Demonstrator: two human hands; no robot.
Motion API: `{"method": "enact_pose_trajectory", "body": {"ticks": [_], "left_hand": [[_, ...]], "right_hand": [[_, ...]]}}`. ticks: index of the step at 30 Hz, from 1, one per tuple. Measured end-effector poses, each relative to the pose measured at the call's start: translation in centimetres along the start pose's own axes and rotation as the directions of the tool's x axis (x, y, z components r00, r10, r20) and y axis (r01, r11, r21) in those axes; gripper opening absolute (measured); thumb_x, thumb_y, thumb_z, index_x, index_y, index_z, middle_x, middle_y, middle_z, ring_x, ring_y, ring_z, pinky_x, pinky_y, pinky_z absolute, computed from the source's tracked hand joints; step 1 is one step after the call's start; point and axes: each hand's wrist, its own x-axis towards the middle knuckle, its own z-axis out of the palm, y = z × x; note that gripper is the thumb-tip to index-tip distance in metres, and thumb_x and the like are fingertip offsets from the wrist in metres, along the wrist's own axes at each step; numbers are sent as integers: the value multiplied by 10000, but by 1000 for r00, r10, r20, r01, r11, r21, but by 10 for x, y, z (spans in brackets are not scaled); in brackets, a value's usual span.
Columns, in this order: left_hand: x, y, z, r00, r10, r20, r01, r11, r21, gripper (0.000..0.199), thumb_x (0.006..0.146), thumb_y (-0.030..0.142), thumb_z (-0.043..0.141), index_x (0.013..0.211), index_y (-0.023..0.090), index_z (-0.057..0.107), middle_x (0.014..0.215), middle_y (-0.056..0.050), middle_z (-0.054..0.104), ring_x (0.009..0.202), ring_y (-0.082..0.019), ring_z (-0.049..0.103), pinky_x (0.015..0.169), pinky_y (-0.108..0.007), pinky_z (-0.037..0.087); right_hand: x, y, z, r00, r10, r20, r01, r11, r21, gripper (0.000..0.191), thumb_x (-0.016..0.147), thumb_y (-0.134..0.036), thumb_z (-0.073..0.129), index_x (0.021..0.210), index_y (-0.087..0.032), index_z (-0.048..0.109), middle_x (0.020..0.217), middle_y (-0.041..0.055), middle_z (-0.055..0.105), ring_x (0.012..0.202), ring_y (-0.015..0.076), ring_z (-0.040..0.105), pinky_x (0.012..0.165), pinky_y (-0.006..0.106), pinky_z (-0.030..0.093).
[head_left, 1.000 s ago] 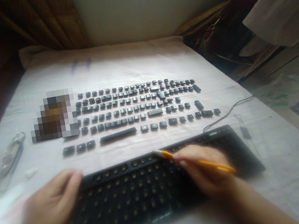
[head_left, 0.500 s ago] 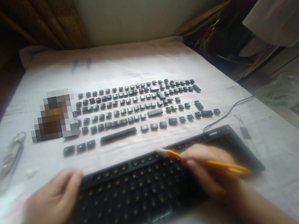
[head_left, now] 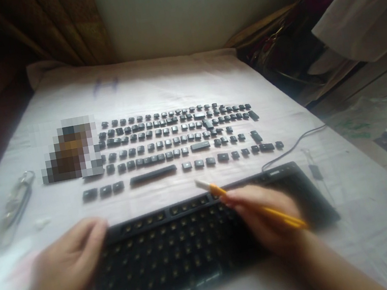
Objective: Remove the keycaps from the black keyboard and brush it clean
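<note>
one orange brush (head_left: 218, 190) in right hand (head_left: 270, 224), tip shifted beyond keyboard (head_left: 160, 256)

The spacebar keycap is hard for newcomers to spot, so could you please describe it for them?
Start at the black keyboard, then look just beyond it to the rows of loose keycaps. In the row nearest the keyboard, left of its middle, lies the spacebar keycap, a black bar far longer than every other keycap.

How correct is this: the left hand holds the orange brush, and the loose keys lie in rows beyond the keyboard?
Not quite: the head view shows the orange brush in the right hand, not the left hand. The loose keys do lie in rows beyond the keyboard.
</note>
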Motion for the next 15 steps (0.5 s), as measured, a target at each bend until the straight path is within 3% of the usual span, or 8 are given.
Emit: {"method": "enact_pose_trajectory", "body": {"ticks": [4,10,12,15], "left_hand": [[0,1,3,999,20,-33,-21,1000,-21,403,880,553,452,818,277,739,755,40,770,650,-149,712,574,-175,483],[-1,11,4,996,2,-84,-8,998,-63,418,898,541,430,781,270,726,723,27,760,640,-155,703,571,-193,455],[-1,14,4,996,11,-90,-17,997,-69,428,907,537,417,759,261,710,693,21,744,633,-157,697,569,-197,445],[0,11,5,998,13,-66,-18,997,-78,428,911,544,417,780,262,711,705,20,752,643,-160,705,566,-196,442]], "right_hand": [[-3,5,1,990,54,-133,-57,998,-13,298,919,-78,624,1159,-226,719,926,45,825,771,194,800,723,304,673],[4,-7,-8,978,-19,-207,-9,992,-130,116,947,-160,639,979,-220,733,846,27,797,653,166,760,606,258,635],[8,-19,-11,973,25,-231,-60,988,-146,91,962,-203,635,947,-220,724,802,18,778,630,158,738,609,264,622],[16,-36,-10,917,118,-381,-184,973,-142,140,976,-287,642,878,-213,708,677,-9,720,543,134,677,563,255,586]]}}
